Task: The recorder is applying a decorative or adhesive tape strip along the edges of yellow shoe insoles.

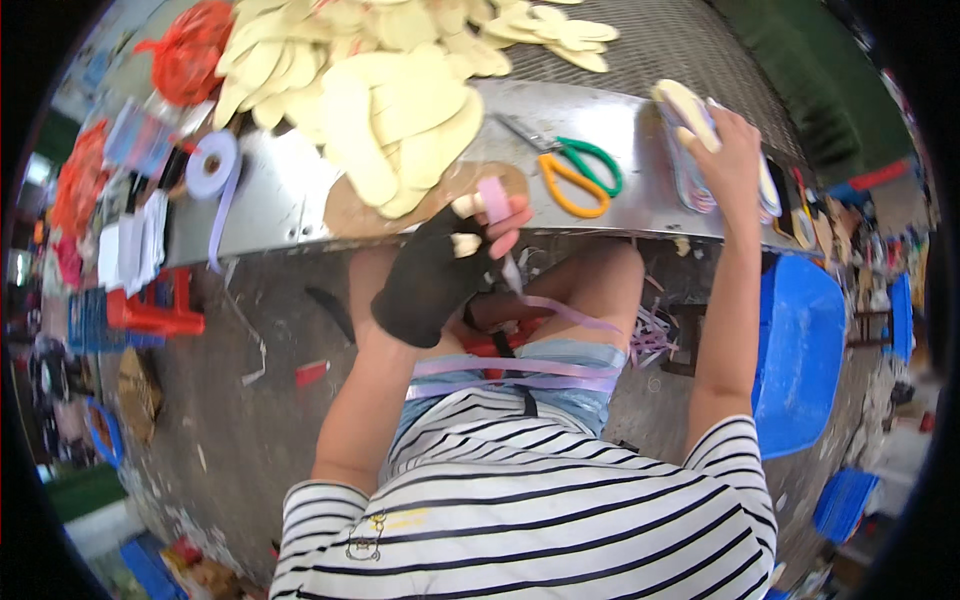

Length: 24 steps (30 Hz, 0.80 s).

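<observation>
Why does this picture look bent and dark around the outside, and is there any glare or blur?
Head view: fisheye bending, with the front edge of the bench bowed; head view: corners falling to black; head view: a bright sheen on the bench's metal beside the scissors; head view: scissors fairly clear, far right side softer.
</observation>
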Motion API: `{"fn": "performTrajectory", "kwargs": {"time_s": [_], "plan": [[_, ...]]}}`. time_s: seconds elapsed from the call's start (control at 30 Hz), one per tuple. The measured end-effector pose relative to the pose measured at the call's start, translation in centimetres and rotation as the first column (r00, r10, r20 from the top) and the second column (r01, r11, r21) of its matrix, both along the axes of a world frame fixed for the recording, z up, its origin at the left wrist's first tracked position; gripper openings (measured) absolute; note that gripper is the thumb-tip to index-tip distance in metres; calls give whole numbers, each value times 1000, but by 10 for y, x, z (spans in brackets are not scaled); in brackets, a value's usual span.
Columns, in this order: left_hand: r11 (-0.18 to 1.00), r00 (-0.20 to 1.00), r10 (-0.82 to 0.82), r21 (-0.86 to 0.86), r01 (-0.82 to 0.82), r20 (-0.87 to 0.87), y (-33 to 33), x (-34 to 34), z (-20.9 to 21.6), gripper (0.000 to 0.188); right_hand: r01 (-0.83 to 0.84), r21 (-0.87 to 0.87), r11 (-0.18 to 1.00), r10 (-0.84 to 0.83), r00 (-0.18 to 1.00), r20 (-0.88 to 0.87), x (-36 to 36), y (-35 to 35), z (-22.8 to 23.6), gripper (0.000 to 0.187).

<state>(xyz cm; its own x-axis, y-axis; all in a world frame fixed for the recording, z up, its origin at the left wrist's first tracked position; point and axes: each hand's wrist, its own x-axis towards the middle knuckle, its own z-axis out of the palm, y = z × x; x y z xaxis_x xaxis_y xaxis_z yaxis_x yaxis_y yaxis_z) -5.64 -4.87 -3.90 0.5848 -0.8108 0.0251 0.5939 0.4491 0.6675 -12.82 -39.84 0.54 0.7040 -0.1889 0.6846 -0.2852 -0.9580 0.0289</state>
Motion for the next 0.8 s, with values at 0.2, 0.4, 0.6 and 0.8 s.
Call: {"fn": "performTrajectory", "kwargs": {"time_s": [0.2,0.4,0.6,0.8], "plan": [[953,983,157,246,-177,99,0,1,6,23,-374,770,517,524,850,61,-24,110,-12,32],[924,967,211,295,-244,139,-1,-7,8,18,-439,876,-202,490,729,478,14,191,-35,21],[114,255,145,239,-964,956,54,74,-37,39,-511,793,-332,187,788,586,16,188,-46,12],[304,459,462,351,-886,759,59,109,-39,30,-193,874,-445,395,834,386,9,213,-45,14]]}}
